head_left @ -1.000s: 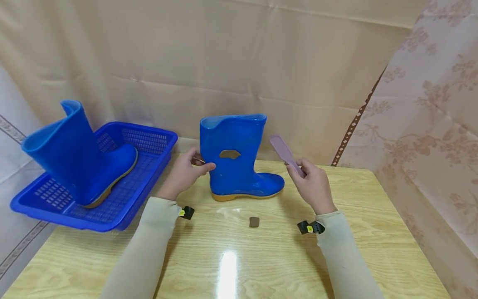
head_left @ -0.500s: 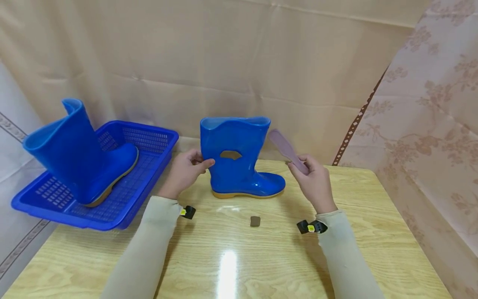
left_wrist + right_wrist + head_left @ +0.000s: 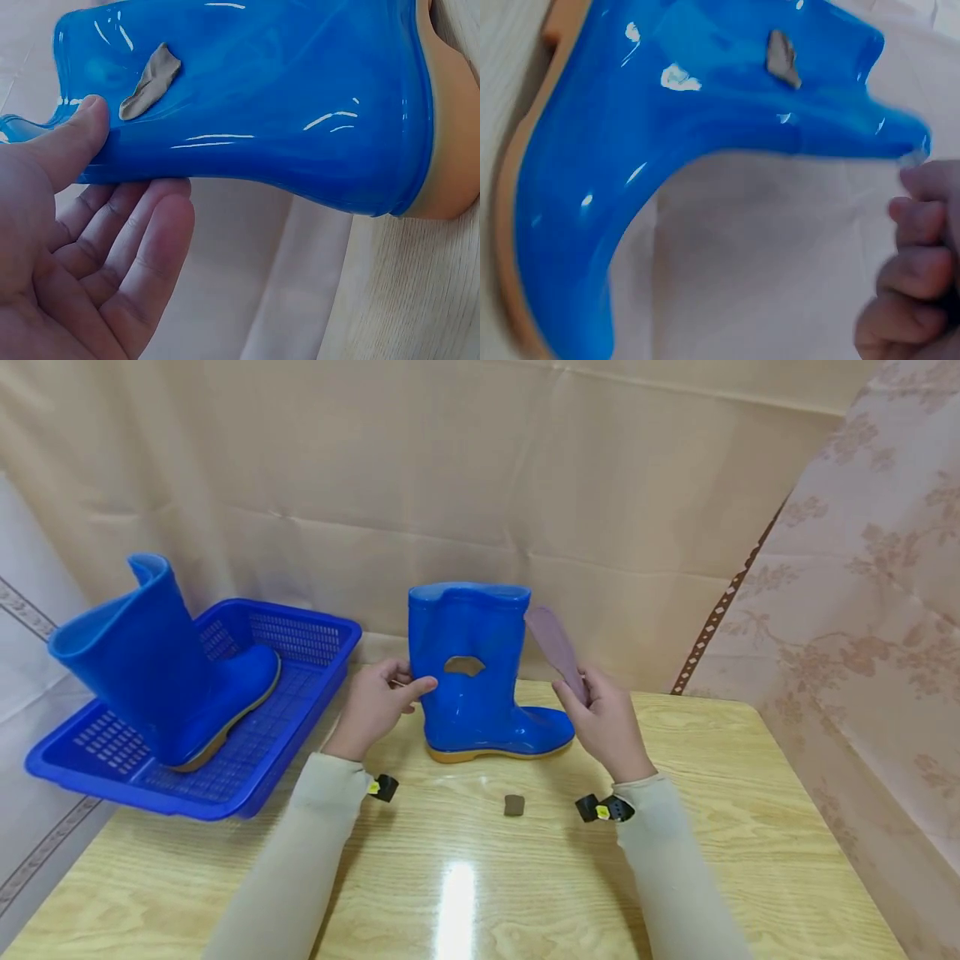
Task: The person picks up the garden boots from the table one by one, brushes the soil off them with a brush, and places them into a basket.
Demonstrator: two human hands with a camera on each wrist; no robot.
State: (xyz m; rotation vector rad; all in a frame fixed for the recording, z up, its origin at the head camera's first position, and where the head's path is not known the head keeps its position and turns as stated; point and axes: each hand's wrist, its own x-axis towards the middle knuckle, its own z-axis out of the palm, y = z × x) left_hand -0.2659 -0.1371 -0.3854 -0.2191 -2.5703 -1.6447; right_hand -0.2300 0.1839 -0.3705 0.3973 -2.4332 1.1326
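1. Right, biggest first: the wooden table (image 3: 720,827) carries everything, with a pale curtain hanging behind it.
2. Over on my left, the blue mesh basket (image 3: 300,689) sits half off the table's edge, and a second blue rain boot (image 3: 161,664) leans tilted inside it, well apart from my hands.
3. Centre stage, the blue rain boot (image 3: 480,685) stands upright on its tan sole, toe pointing right, with a ragged hole (image 3: 463,666) in the shaft facing me. I judge it is turned that way so the damage stays in plain sight.
4. My left hand (image 3: 375,708) steadies the shaft from the heel side: thumb pressed on the front near the hole, fingers behind, so it pinches the boot's back edge. The left wrist view shows the thumb on the glossy blue and the fingers (image 3: 142,247) lying loosely straight behind.
5. My right hand (image 3: 603,722) is clamped on a flat mauve file (image 3: 553,642), gripped at its lower end, blade angled up just beside the boot's top rim, close but, I think, not touching.
6. Smallest last: a little brown patch (image 3: 513,805) lies flat on the table between my wrists, near the boot, untouched.
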